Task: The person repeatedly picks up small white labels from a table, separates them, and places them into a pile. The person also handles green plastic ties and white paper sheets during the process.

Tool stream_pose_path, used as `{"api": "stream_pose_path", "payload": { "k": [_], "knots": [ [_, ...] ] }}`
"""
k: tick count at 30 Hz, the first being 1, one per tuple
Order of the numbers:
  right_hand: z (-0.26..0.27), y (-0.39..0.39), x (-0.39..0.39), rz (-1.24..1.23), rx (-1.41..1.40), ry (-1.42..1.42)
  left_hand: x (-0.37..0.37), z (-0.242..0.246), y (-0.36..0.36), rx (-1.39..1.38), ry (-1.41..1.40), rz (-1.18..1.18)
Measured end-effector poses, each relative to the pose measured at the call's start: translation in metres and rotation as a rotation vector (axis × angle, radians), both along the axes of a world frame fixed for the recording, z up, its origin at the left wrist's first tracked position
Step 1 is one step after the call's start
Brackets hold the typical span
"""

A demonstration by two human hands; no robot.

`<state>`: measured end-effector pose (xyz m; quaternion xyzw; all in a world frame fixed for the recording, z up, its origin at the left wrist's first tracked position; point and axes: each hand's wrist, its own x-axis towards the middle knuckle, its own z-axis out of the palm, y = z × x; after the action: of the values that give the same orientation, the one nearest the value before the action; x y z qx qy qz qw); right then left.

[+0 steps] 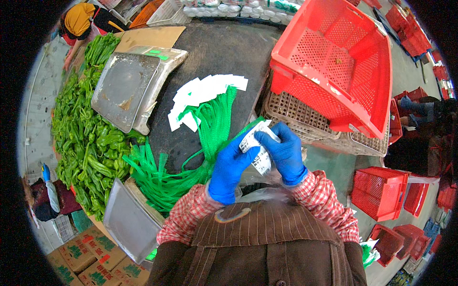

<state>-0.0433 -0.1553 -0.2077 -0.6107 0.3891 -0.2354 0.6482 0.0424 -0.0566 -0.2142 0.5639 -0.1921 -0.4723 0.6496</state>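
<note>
Both my hands wear blue gloves and meet close before my chest. My left hand (232,162) grips a white printed label (262,162) from the left side, and green mesh trails up beside its fingers. My right hand (282,153) pinches the same label from the right, its fingers bent over the top. Left of my hands, a bundle of green mesh net bags (214,125) lies on the dark tabletop, with white tags (204,89) fanned out at its upper end. The loose mesh ends spread toward the lower left.
A heap of green peppers (89,143) lies left, beside two metal-topped scales (125,89). A red plastic crate (332,64) rests on brown crates (300,111) at the right. A co-worker (80,23) bends over the peppers at upper left. Cardboard boxes (96,261) stand lower left.
</note>
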Motion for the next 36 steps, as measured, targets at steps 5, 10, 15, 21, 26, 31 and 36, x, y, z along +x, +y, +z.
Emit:
{"api": "stream_pose_path", "payload": {
  "k": [5, 10, 15, 21, 26, 31, 36],
  "knots": [
    [-0.020, -0.006, -0.022, 0.478, -0.077, 0.106, 0.016, 0.005, -0.006, -0.029, -0.697, 0.235],
    [-0.028, -0.034, -0.054, 0.228, 0.143, 0.085, 0.033, 0.031, 0.000, -0.092, -0.221, 0.060],
    [-0.012, -0.061, -0.058, 0.225, 0.015, -0.066, 0.033, 0.033, 0.004, -0.140, -0.430, -0.892],
    [-0.038, -0.038, 0.013, 0.674, -0.652, 0.050, 0.068, -0.021, -0.015, 0.188, -0.687, 0.156],
    [-0.069, -0.014, 0.028, 0.941, -0.675, 0.348, 0.069, -0.065, -0.006, 0.425, -1.480, 0.045],
    [-0.083, -0.012, -0.007, 1.041, -0.451, 0.367, 0.080, -0.073, 0.007, 0.488, -1.368, 0.085],
    [-0.089, -0.022, -0.015, 0.741, -0.464, 0.230, 0.077, -0.065, 0.003, 0.309, -1.260, 0.222]
  ]
}}
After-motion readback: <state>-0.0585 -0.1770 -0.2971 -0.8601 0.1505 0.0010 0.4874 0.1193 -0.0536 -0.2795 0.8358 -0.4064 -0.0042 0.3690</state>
